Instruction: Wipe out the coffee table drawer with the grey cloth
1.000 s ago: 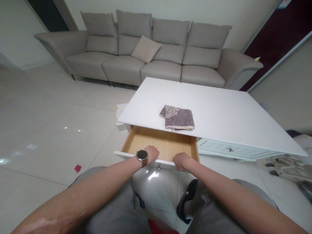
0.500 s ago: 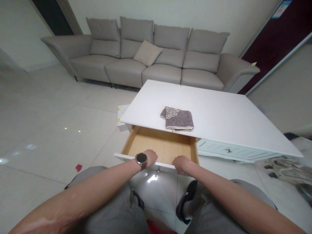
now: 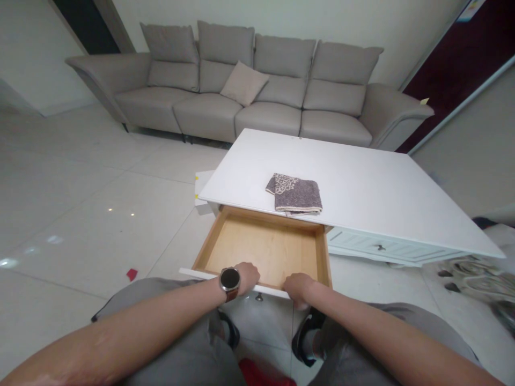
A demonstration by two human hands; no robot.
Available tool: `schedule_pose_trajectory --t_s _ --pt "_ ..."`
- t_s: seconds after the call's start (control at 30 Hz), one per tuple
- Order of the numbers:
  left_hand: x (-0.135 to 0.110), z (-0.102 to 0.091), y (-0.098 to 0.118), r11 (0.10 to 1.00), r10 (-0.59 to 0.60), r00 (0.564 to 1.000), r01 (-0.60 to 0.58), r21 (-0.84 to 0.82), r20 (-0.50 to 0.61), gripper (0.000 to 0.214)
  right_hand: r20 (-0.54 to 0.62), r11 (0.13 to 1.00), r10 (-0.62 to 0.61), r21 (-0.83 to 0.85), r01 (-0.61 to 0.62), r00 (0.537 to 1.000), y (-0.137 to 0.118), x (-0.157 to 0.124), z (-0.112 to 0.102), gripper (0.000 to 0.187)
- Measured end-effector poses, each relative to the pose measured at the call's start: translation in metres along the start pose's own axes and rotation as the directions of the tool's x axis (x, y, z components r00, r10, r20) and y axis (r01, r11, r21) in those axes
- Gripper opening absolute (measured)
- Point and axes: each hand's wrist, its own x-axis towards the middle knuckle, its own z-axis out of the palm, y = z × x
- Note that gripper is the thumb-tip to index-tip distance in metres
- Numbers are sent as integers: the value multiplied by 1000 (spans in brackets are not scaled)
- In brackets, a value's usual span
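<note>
A wooden drawer (image 3: 257,246) with a white front stands pulled out of the white coffee table (image 3: 362,187). My left hand (image 3: 247,277), with a round watch (image 3: 230,279) on its wrist, grips the top edge of the drawer front left of the small knob (image 3: 259,296). On the other side of the knob, my right hand (image 3: 298,288) curls over the same edge, thumb below. Nothing lies in the part of the drawer that shows. A folded brown towel (image 3: 298,199) with a cream pattern rests on the tabletop just behind the drawer.
Behind the table runs a long grey sofa (image 3: 209,110) with a beige cushion (image 3: 244,83). A white box (image 3: 203,185) sits on the floor at the table's left end. Red scraps (image 3: 131,274) lie on the tiles. A second shut drawer (image 3: 378,247) is at right.
The drawer has come further out toward me, with both hands on its front edge. More of its wooden bottom shows. The towel has stayed in place on the table.
</note>
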Motion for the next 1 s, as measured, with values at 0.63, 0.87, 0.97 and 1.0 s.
schedule_pose_trajectory --t_s 0.63,0.87,0.97,1.0 --pt "-48 -56 -12 995 65 992 -73 -74 -110 32 -874 985 80 143 96 480 107 -18 -88 67" --pt "-49 -64 -32 995 -2 980 -18 -100 -199 35 -820 938 307 175 -300 483 155 17 -107 97" --pt "-53 -68 -36 986 5 963 -49 -157 -268 36 -847 944 258 118 -308 465 154 15 -96 80" --pt "-55 -70 -37 981 5 955 -63 -185 -298 37 -849 948 243 105 -300 469 154 12 -93 74"
